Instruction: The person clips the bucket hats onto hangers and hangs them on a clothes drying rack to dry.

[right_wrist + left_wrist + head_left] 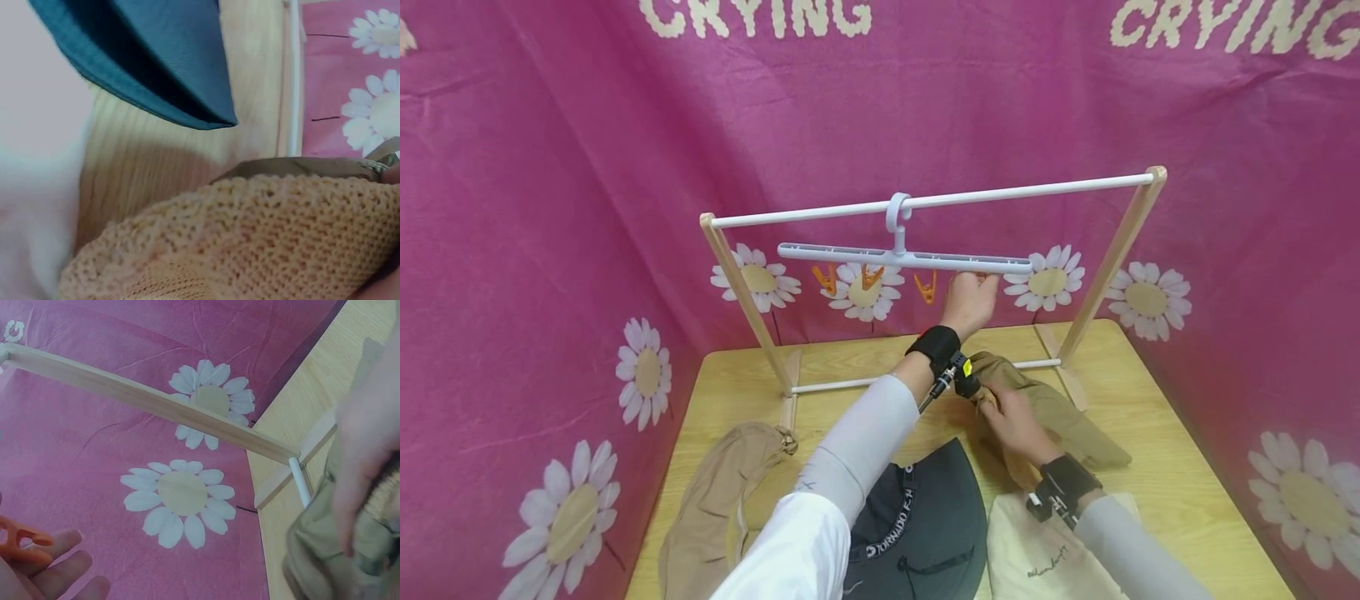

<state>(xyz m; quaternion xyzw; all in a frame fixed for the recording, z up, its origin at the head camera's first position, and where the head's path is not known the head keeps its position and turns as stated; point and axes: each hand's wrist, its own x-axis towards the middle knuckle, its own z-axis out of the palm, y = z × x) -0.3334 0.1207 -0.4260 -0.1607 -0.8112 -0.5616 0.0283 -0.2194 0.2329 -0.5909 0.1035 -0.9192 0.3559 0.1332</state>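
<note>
My left hand (970, 304) is raised to the right end of the pale blue hanger (902, 258). It pinches an orange clip (25, 540), seen between the thumb and fingers in the left wrist view. Lower and to the right, my right hand (1018, 425) grips an olive cloth piece (1063, 412) just above the table. A tan knitted part (250, 237) of that bundle fills the lower right wrist view, with olive fabric behind it. What kind of item it is cannot be told. Three more orange clips (927, 287) hang from the hanger.
The hanger hooks over a white bar on a wooden-legged rack (1120, 258). On the table (737, 375) lie a beige cloth item (715, 500), a dark brimmed hat (951, 508) and a cream cloth (1030, 558). A pink flowered curtain (587, 208) surrounds the table.
</note>
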